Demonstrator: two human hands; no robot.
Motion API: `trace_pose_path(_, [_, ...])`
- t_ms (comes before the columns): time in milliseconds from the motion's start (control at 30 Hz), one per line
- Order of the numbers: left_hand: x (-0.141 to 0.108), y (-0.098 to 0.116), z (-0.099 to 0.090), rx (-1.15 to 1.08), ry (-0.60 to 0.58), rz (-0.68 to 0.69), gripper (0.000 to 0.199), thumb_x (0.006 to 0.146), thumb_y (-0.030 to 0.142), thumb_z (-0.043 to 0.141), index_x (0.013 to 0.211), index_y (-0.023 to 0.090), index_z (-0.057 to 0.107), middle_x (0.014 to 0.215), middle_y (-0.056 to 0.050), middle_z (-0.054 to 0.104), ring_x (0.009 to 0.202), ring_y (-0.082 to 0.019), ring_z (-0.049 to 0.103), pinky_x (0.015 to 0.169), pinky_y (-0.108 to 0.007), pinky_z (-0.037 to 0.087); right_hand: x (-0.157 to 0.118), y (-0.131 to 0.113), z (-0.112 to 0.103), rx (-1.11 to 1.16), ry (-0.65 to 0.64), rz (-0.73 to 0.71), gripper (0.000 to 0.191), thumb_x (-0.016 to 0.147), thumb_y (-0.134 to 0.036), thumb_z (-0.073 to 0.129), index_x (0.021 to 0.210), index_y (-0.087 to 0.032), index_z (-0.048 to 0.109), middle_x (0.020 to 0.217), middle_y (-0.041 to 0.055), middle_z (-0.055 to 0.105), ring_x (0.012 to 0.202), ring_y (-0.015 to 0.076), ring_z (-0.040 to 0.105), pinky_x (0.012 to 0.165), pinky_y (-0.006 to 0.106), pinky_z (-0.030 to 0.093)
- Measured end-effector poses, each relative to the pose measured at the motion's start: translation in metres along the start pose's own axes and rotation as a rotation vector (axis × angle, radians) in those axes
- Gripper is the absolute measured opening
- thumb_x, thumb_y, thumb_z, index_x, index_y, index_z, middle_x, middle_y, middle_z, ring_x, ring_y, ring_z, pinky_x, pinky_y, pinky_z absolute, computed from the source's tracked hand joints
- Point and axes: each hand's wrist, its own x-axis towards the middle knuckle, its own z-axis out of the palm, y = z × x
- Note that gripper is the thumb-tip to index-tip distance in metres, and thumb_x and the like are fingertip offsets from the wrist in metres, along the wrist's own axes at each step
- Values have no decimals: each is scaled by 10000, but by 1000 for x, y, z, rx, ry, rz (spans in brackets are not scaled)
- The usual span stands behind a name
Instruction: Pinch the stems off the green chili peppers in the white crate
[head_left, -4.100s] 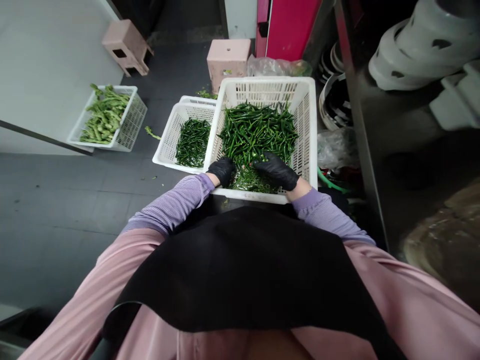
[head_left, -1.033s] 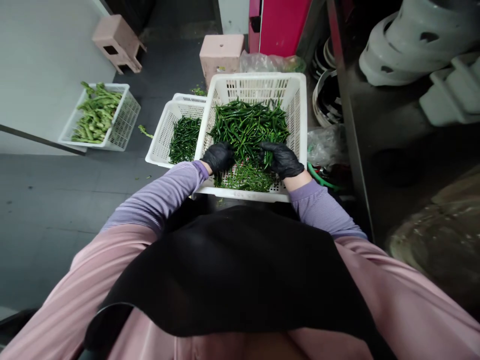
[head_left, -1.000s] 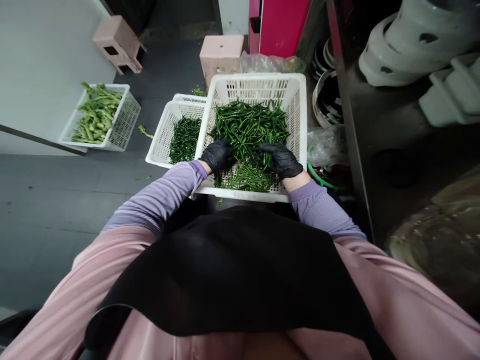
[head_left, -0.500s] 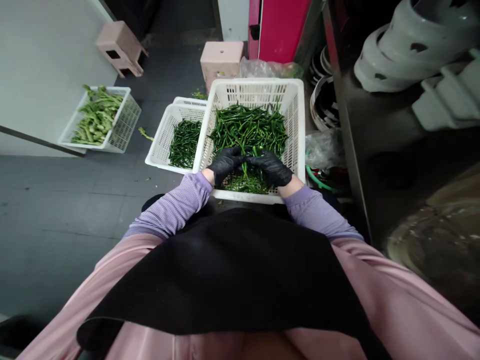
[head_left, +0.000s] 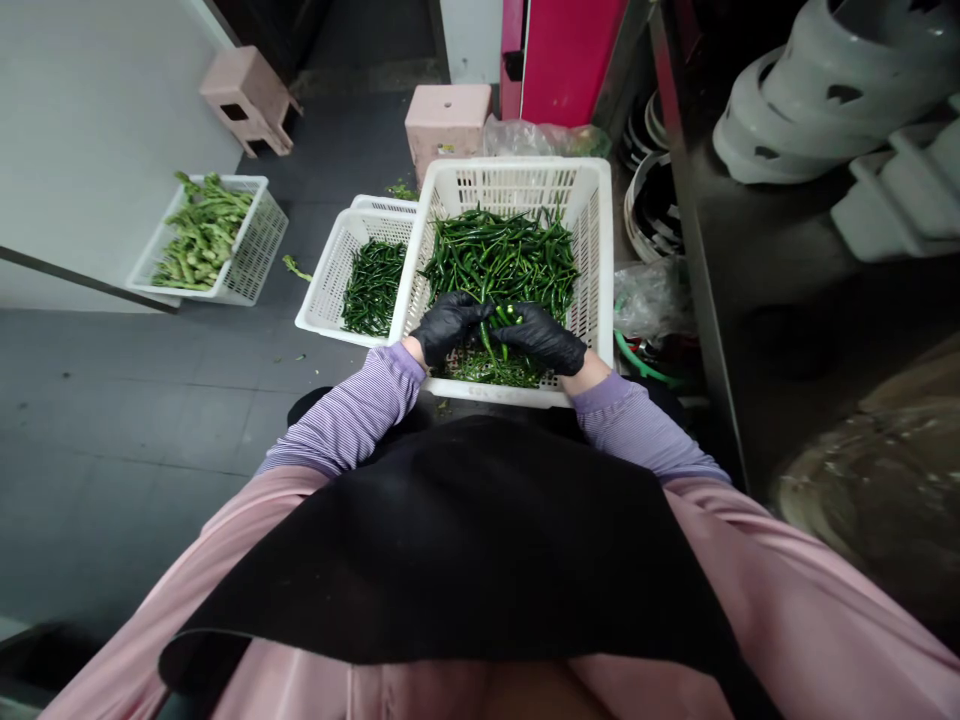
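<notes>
Both my hands wear black gloves over the near half of a large white plastic basket (head_left: 604, 250). A heap of long green chili peppers (head_left: 502, 250) fills its far half. My right hand (head_left: 546, 338) is closed round several green chilies (head_left: 501, 325), their tips pointing down toward me. With its fingertips pinched, my left hand (head_left: 448, 326) meets the upper end of one of these chilies. Below the hands lies a layer of thin green stems (head_left: 495, 368). Some fingertips are hidden by the chilies.
A smaller white basket (head_left: 319, 290) with green chilies adjoins on the left. Farther left, another basket (head_left: 259, 245) holds thick pale-green stalks. Pink stools (head_left: 448, 105) stand beyond. On the right are a metal shelf edge (head_left: 694, 220), a plastic bag (head_left: 652, 298) and white gas cylinders (head_left: 765, 120).
My hands have shifted slightly, and the chilies in my right hand now show more clearly, fanned between the hands. The whole view has moved a little; the baskets stay in place.
</notes>
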Motion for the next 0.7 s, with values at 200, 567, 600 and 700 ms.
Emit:
trace_pose_path(200, [8,-12,-4,-97,-71,-56,627,769,640,963,598,214,536,553,10,512,534,-140,530,583,-349,497,1,-10,-6,-192,-92,-117,464,735,-646,935,759,-241,710,811,25,723,889,255,658,886,439,581])
trace_pose_path(567, [16,-4,-7,810,137,218,224,917,398,802,855,184,780,939,-117,796,1080,-308,750,938,-381,594,-9,-13,-8,-90,45,187,263,709,-348,945,775,-241,714,717,16,687,800,257,673,784,434,613])
trace_pose_path(600, [18,-2,-11,779,107,130,250,918,417,816,875,171,797,920,-112,803,1031,-303,756,920,-382,599,-9,-11,-8,-70,114,205,266,701,-339,947,798,-240,719,750,20,712,818,261,690,801,444,623])
trace_pose_path(700, [19,1,-16,698,46,-61,335,864,430,907,1014,136,849,977,-111,845,985,-301,775,922,-390,615,-4,-2,-10,51,279,206,315,686,-393,965,844,-249,734,840,38,776,979,301,748,955,501,641])
